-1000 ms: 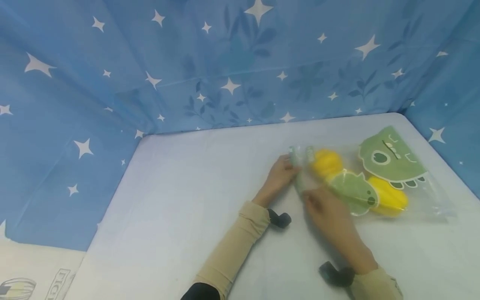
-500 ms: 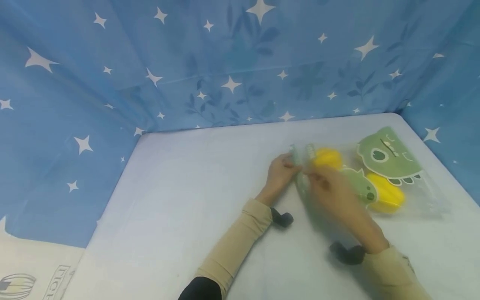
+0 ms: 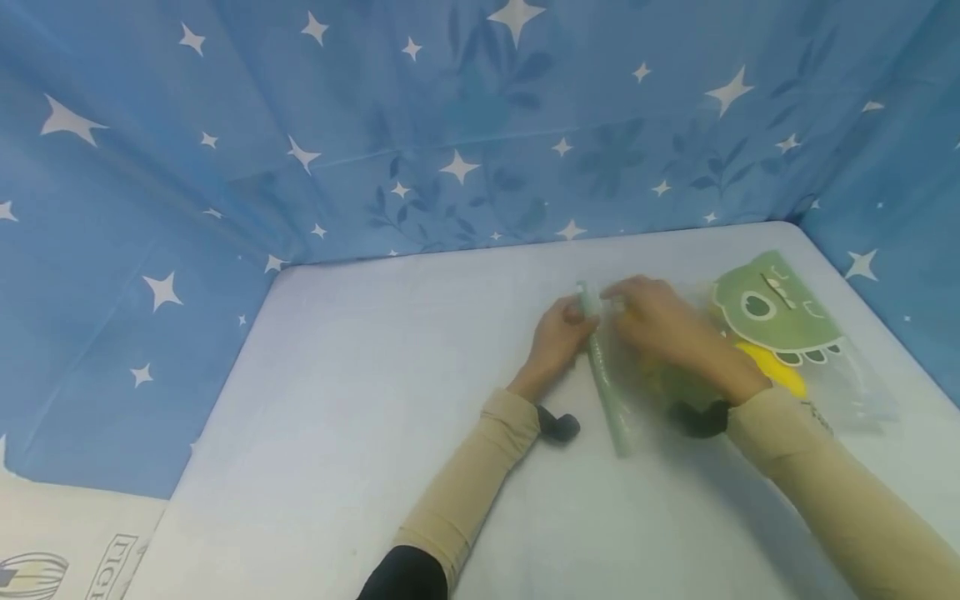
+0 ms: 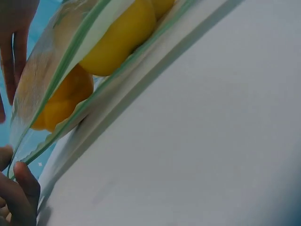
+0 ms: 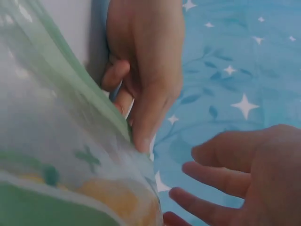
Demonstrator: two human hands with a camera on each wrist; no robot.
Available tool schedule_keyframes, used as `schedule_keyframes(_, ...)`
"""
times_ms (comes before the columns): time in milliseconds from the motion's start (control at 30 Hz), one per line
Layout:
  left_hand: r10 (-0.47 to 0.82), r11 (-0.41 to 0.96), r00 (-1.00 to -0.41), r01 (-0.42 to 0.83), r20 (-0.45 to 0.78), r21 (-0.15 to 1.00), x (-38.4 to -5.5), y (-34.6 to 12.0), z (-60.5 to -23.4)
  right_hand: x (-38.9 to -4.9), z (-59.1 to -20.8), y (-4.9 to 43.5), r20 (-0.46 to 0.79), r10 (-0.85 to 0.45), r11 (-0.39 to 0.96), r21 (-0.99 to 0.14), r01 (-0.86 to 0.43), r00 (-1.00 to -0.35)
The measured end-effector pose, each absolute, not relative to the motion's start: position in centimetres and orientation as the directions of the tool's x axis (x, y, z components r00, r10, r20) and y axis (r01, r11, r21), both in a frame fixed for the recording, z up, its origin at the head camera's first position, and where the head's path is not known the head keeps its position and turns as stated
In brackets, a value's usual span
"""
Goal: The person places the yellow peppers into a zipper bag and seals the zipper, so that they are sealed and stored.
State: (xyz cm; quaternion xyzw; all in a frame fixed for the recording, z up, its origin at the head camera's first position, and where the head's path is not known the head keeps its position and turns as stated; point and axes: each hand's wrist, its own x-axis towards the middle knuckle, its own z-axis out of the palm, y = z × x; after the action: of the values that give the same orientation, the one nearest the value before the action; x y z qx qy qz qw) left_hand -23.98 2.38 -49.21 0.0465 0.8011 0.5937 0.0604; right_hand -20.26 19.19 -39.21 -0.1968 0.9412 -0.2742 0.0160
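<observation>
A clear zip bag (image 3: pixel 855 379) with green cartoon animal prints and a green zip strip lies on the white table. Yellow bell peppers (image 4: pixel 123 38) are inside it, and the left wrist view looks in through its parted mouth. My left hand (image 3: pixel 558 340) pinches the far corner of the bag's mouth between thumb and fingers. Beside that corner is my right hand (image 3: pixel 670 327), over the bag and covering part of it in the head view. The right wrist view has the right hand's fingers (image 5: pixel 221 150) extended and apart from the left hand.
The white table (image 3: pixel 390 375) extends left of the bag. Blue star-patterned curtain (image 3: pixel 450 125) hangs along the back and both sides. A cream printed cloth (image 3: pixel 67 533) shows at the lower left.
My right hand has moved from the near part of the zip strip up to its far end, beside the left hand. The left hand stays at the bag's corner.
</observation>
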Motion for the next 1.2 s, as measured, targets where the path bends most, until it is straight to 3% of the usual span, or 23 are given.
schedule_keyframes(167, 0.147, 0.185, -0.989, -0.004, -0.031, 0.983, -24.5, 2.2, -49.5, -23.2, -38.6, 19.2, -0.038, -0.421, 0.786, -0.513, -0.344, -0.906)
schedule_keyframes(433, 0.148, 0.143, -0.989, 0.004, -0.017, 0.990, -24.5, 2.5, -50.2, -26.2, -37.6, 19.5, -0.161, -0.421, 0.819, -0.491, -0.298, -0.893)
schedule_keyframes(733, 0.152, 0.133, -0.988, 0.026, 0.005, 0.991, -24.3, 2.4, -49.7, -28.3, -37.9, 19.1, -0.181, -0.461, 0.797, -0.515, -0.316, -0.868)
schedule_keyframes(1200, 0.133, 0.026, -0.988, 0.082, 0.078, 0.996, -24.4, 2.0, -50.0, -29.0, -38.1, 18.2, -0.211, -0.528, 0.795, -0.462, -0.392, -0.823)
